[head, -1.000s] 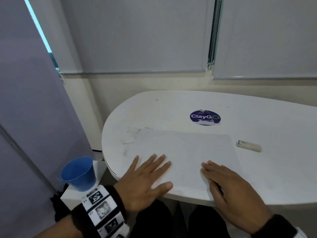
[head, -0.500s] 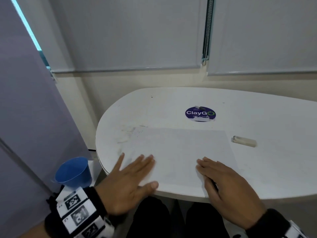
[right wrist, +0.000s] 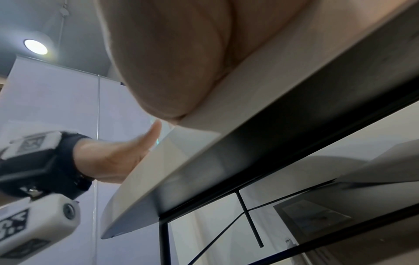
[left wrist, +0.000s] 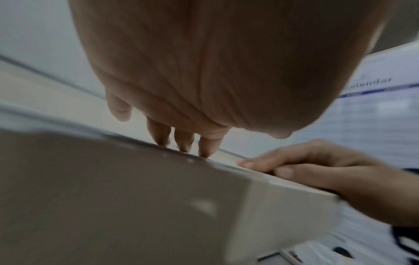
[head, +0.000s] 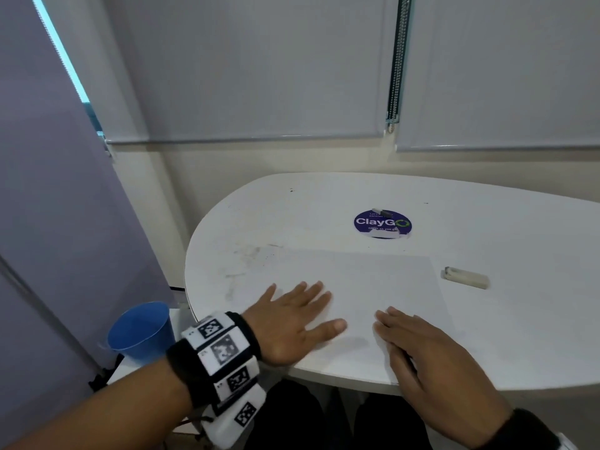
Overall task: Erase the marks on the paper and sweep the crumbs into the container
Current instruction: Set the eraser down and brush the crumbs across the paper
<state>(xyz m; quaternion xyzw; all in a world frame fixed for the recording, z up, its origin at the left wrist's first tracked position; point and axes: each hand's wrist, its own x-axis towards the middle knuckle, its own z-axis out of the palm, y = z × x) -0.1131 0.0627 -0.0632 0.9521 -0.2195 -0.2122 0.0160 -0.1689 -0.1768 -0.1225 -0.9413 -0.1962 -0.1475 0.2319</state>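
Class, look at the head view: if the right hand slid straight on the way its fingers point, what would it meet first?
The right hand points up-left across the paper. Its path looks free to the paper's far edge; the left hand seems just off that line, though depth is unclear.

On the worktop lie one sheet of paper, one eraser and one round sticker. One blue cup stands beyond its left edge

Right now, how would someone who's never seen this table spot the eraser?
Start at the white table and find the sheet of paper near its front edge. Just off the sheet's far right corner lies the eraser, a small off-white block, the only loose object there.
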